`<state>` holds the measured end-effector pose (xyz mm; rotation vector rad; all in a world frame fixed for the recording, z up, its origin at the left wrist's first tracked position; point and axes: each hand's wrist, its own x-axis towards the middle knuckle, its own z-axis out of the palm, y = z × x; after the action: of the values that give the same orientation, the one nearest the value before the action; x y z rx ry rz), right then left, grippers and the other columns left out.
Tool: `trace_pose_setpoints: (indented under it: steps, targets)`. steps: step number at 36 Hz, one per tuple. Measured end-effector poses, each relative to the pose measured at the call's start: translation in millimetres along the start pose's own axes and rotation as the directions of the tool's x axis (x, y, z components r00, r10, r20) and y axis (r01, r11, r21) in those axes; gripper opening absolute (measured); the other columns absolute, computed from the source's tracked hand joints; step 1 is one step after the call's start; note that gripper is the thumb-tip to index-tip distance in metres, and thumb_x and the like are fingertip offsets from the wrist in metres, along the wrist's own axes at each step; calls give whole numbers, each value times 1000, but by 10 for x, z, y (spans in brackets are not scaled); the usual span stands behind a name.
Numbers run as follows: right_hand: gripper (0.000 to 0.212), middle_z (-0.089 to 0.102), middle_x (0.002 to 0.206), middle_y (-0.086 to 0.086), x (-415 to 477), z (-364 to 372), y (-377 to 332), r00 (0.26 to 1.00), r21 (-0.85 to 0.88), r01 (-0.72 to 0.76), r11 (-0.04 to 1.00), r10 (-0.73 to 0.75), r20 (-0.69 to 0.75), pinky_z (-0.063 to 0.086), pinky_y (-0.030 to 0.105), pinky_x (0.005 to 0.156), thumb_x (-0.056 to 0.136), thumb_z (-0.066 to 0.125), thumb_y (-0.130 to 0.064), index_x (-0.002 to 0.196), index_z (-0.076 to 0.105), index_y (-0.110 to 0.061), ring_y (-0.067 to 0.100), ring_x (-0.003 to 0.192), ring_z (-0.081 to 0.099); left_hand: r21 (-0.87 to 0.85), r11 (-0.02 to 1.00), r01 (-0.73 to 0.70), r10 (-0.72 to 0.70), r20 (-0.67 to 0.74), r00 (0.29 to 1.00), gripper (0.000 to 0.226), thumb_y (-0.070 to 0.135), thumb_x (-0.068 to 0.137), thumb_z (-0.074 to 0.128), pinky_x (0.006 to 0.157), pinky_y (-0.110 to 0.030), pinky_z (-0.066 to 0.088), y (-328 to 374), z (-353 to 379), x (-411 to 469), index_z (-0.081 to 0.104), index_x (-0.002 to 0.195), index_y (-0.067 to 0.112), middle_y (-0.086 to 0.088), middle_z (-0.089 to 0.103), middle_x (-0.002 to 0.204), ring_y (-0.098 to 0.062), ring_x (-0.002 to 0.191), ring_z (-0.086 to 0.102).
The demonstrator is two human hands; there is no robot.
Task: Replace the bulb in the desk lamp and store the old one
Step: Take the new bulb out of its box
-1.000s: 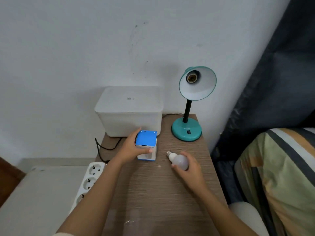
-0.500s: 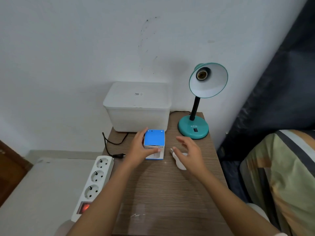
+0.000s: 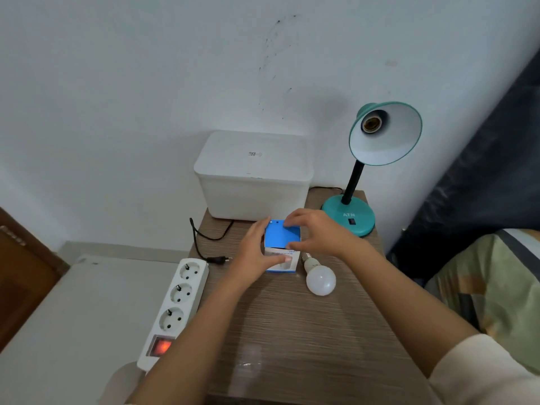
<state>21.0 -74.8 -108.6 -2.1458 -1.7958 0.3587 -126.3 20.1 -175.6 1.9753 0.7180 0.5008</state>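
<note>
A teal desk lamp (image 3: 350,214) stands at the back right of the wooden bedside table (image 3: 306,331); its socket (image 3: 372,124) is empty. A small blue-topped bulb box (image 3: 281,239) stands upright mid-table. My left hand (image 3: 254,255) grips the box's left and front sides. My right hand (image 3: 318,232) pinches the box's blue top flap at its right edge with fingers and thumb. A white bulb (image 3: 320,278) lies loose on the table just right of the box, screw base pointing away from me.
A white lidded storage box (image 3: 254,176) sits against the wall behind the bulb box. A white power strip (image 3: 175,305) with a lit red switch hangs off the table's left edge, an unplugged black plug (image 3: 217,259) beside it. Striped bedding (image 3: 491,287) lies at right.
My right hand let go of the white bulb, left it lying on the table, and moved up-left onto the box top. My left hand stayed on the box. The camera shifted.
</note>
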Motion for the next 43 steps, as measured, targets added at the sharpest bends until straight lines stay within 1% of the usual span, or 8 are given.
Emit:
trace_pose_setpoints:
  steps: [9, 14, 17, 23, 29, 36, 39, 43]
  targets:
    - [49, 54, 132, 2, 51, -49, -50, 997, -127, 55, 990, -48, 57, 45, 34, 99, 81, 66, -31, 126, 57, -12, 18, 118, 51, 8, 1000, -1, 1, 11, 1000, 93, 26, 69, 81, 96, -23, 35, 25, -11, -10, 26, 144, 22, 2, 31, 146, -7, 124, 36]
    - [32, 66, 119, 13, -51, 31, -55, 982, -216, 181, 959, -189, -18, 50, 41, 91, 87, 58, -25, 110, 67, -4, 24, 114, 58, -1, 1000, -1, 1, 12, 1000, 90, 24, 72, 79, 95, -20, 33, 26, -6, -2, 25, 144, 22, 2, 31, 147, -3, 121, 34]
    - [25, 71, 99, 16, -94, 66, -62, 967, -194, 207, 959, -231, -110, 54, 42, 80, 89, 52, -18, 98, 68, -2, 27, 95, 65, -24, 1000, 11, -10, 22, 1000, 93, 25, 73, 78, 98, -21, 32, 13, -6, -4, 20, 146, 24, 2, 29, 149, -8, 129, 33]
    - [24, 72, 106, 11, 46, -123, -92, 904, 140, 43, 989, 21, -428, 46, 21, 84, 90, 55, -8, 110, 68, -4, 22, 95, 67, -57, 998, 11, -9, 37, 999, 99, 32, 71, 79, 107, -39, 38, 5, 14, -45, 14, 147, 35, 8, 31, 148, -9, 133, 35]
    - [25, 72, 105, 16, 248, -193, -91, 894, 241, -84, 967, 180, -411, 50, 38, 89, 91, 55, -11, 112, 67, -4, 27, 98, 65, -87, 996, 2, 1, 26, 1000, 100, 31, 69, 81, 109, -37, 36, -1, 14, -40, 16, 145, 40, 9, 33, 146, -5, 133, 33]
    - [26, 70, 107, 13, 11, -96, -164, 816, 264, -9, 964, 160, -556, 52, 35, 87, 88, 58, -9, 112, 66, -4, 24, 95, 65, -111, 994, 11, -8, 24, 1000, 108, 27, 64, 84, 101, -24, 34, 27, -14, -8, 16, 147, 33, 11, 35, 138, -3, 126, 34]
    - [27, 68, 106, 12, -86, 30, -240, 867, 239, 6, 971, 114, -485, 51, 27, 82, 86, 62, -12, 112, 65, -4, 17, 86, 62, -106, 994, 14, -11, 25, 1000, 109, 25, 64, 85, 100, -22, 32, 35, -21, -5, 16, 147, 30, 8, 33, 141, -2, 124, 33]
    - [31, 67, 102, 11, -30, 94, -303, 981, 186, -88, 979, 118, -155, 51, 33, 84, 83, 65, -16, 110, 65, -3, 20, 93, 60, -83, 996, 21, -18, 46, 999, 108, 26, 67, 83, 97, -21, 30, 53, -27, -16, 11, 147, 30, 6, 29, 146, -2, 125, 30]
